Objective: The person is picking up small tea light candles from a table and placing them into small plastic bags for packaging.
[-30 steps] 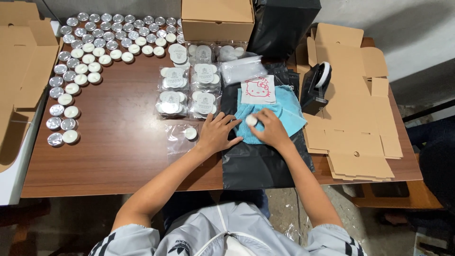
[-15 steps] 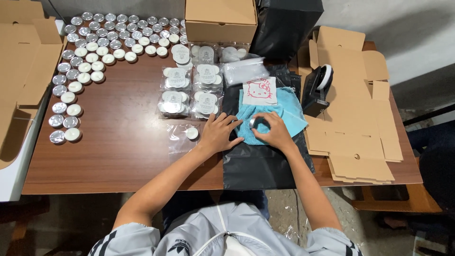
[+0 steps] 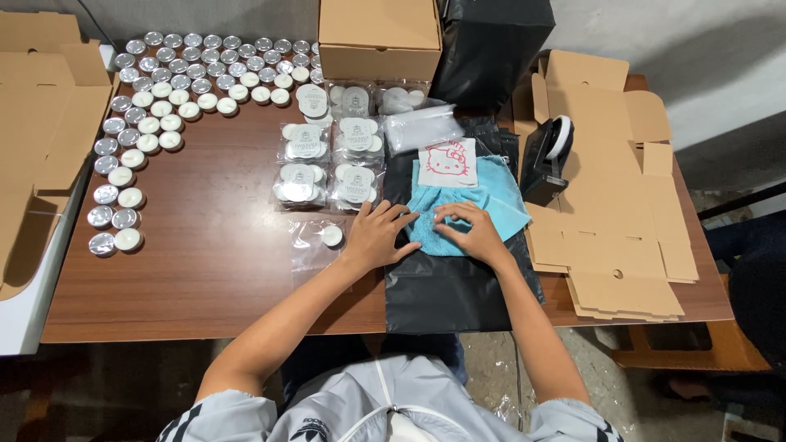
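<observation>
A light blue cloth (image 3: 483, 196) lies on a black plastic bag (image 3: 446, 278) at the table's front middle. Both hands press on its near edge: my left hand (image 3: 381, 235) on the left part, my right hand (image 3: 468, 229) on the right part, fingers bent onto the fabric. The small white tealight seen between the hands earlier is hidden under the cloth or fingers. A white card with a pink cartoon cat (image 3: 448, 162) rests on the cloth's far end. A clear bag holding one tealight (image 3: 330, 236) lies just left of my left hand.
Several loose tealights (image 3: 147, 123) in silver cups cover the table's far left. Clear packs of tealights (image 3: 327, 155) lie in the middle. A closed cardboard box (image 3: 379, 37) stands at the back, a black tape dispenser (image 3: 546, 157) and flat cardboard blanks (image 3: 614, 221) on the right.
The white tealight that showed between my hands a second ago is now covered; my fingers have drawn the blue cloth's near edge together over it.
</observation>
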